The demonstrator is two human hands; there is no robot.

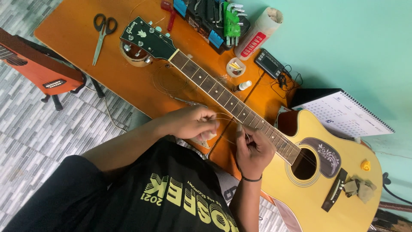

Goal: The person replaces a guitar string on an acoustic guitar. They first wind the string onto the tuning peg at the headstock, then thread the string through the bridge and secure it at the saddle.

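Both hands (223, 133) pinch a thin string (227, 117) beside the guitar neck (227, 99) at the table's edge (141, 109).

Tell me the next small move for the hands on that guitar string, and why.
Probably draw the thin string out straight toward the headstock. Both hands pinch it just beside the guitar neck: the left hand grips one part, the right hand another, and the wire loops slackly between them. The tuning pegs show no string wound on, as far as can be seen.
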